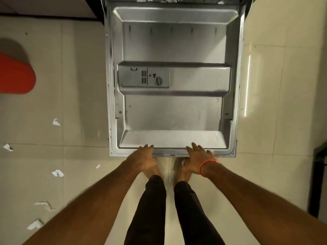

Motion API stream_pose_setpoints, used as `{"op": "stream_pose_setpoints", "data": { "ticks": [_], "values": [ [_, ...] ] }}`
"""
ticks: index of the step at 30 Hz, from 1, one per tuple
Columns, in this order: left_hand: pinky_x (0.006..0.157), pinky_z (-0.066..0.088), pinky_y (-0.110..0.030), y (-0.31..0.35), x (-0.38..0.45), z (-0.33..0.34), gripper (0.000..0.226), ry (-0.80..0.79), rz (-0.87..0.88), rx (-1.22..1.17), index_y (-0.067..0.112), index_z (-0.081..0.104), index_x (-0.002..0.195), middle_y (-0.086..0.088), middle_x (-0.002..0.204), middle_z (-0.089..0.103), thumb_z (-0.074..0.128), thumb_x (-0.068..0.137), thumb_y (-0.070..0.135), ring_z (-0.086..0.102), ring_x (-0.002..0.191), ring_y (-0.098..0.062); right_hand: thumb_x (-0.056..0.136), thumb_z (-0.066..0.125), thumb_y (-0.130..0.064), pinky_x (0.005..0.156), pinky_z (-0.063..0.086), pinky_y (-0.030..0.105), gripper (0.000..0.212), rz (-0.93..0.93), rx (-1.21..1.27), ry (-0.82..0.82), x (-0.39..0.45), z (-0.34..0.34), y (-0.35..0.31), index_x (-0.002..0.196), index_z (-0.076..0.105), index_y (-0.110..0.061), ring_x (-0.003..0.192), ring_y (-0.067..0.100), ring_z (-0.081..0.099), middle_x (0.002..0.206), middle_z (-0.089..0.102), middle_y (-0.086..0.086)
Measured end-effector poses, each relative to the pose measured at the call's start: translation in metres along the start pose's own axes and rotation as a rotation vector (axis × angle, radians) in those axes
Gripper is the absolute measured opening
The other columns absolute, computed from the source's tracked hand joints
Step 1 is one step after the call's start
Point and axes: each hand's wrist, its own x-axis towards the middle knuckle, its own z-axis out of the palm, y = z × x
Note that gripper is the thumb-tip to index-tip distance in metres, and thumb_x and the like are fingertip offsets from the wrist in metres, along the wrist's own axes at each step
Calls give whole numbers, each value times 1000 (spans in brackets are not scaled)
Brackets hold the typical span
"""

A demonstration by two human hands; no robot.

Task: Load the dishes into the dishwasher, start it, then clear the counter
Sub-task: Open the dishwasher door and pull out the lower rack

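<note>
- Dishwasher door (172, 110) dropped fully flat, steel inner face up, filling the middle of the view from the top edge down to the hands
- Detergent box (143, 77) set in the raised band across the door's middle, left of centre, round knob (158, 81) at its right end
- Left hand (144, 159) on the door's near edge, left of centre, fingers hooked over the lip onto the inner face, thumb hidden below: gripping the edge
- Right hand (197, 159) on the same edge, right of centre, fingers straighter and laid over the lip; thumb side out of sight, so probably gripping too, though cannot tell for sure
- Red band (207, 164) around the right wrist
- Both forearms stretched forward and down from the lower corners
- Bare feet just under the door's near edge, dark trouser legs (154, 209) between the arms
- Pale tiled floor (79, 103) on both sides of the door
- White paper scraps (57, 173) scattered over the tiles at left
- Red rounded object (16, 76) at the left edge, well apart from the door
- Dark furniture leg (316, 183) at the right edge
- Blurred strip of the dishwasher's inside at the very top, contents not readable
</note>
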Motion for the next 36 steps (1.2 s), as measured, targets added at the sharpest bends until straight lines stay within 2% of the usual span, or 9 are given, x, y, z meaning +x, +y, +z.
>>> {"op": "stream_pose_setpoints", "data": {
  "ticks": [5, 8, 12, 16, 23, 29, 32, 36],
  "values": [
    [124, 23, -44, 3, -12, -25, 72, 49, 30, 19, 21, 15, 162, -4, 170, 9, 54, 102, 29, 12, 156, -24, 98, 50, -41, 123, 12, 49, 73, 3, -14, 47, -9, -38, 1, 159, 15, -21, 154, 27, 4, 167, -1, 6],
    [124, 23, -44, 9, -10, -64, 71, 101, 56, 51, 20, 14, 162, -5, 170, 6, 50, 103, 31, 12, 156, -25, 99, 46, -45, 123, 14, 47, 70, -24, -23, 140, -7, -81, -6, 158, 17, -21, 154, 25, 5, 168, 0, 5],
    [126, 17, -46, 20, 1, -135, 73, 196, 99, 96, 22, 8, 163, -2, 171, -4, 48, 102, 32, 2, 157, -21, 99, 45, -47, 124, 13, 46, 71, -67, -77, 278, 5, -154, -17, 159, 16, -22, 154, 23, 4, 168, -2, 4],
    [124, 22, -48, 46, 7, -223, 76, 432, 178, 150, 22, 11, 162, -4, 171, 0, 55, 101, 32, 5, 157, -25, 97, 48, -47, 123, 15, 47, 73, -101, -167, 471, 18, -243, -23, 158, 18, -20, 154, 25, 7, 167, 2, 5],
    [125, 19, -49, 87, 10, -364, 84, 770, 225, 267, 17, -2, 162, -6, 169, -11, 53, 100, 34, -4, 156, -27, 94, 53, -50, 121, 21, 50, 84, -34, -241, 794, 27, -383, -13, 158, 14, -13, 153, 28, 11, 166, 9, 10],
    [125, 19, -53, 98, 26, -432, 91, 841, 167, 284, 16, -4, 162, -5, 170, -11, 58, 97, 33, -4, 156, -28, 91, 59, -50, 122, 17, 52, 93, 58, -211, 838, 41, -446, -10, 159, 7, -15, 153, 28, 10, 167, 5, 7],
    [126, 13, -53, 98, 37, -445, 96, 799, 139, 314, 14, -9, 161, -7, 169, -11, 59, 95, 33, -5, 156, -30, 87, 62, -54, 122, 13, 51, 100, 56, -194, 801, 54, -459, -17, 160, 3, -18, 154, 27, 7, 168, 3, 5],
    [126, 5, -52, 99, 49, -452, 97, 779, 73, 457, 12, -2, 162, -11, 170, 1, 60, 93, 41, 1, 156, -32, 84, 66, -57, 122, 9, 56, 107, 65, -172, 723, 68, -461, -23, 160, 0, -19, 154, 28, 5, 167, 2, 5]
  ]
}}
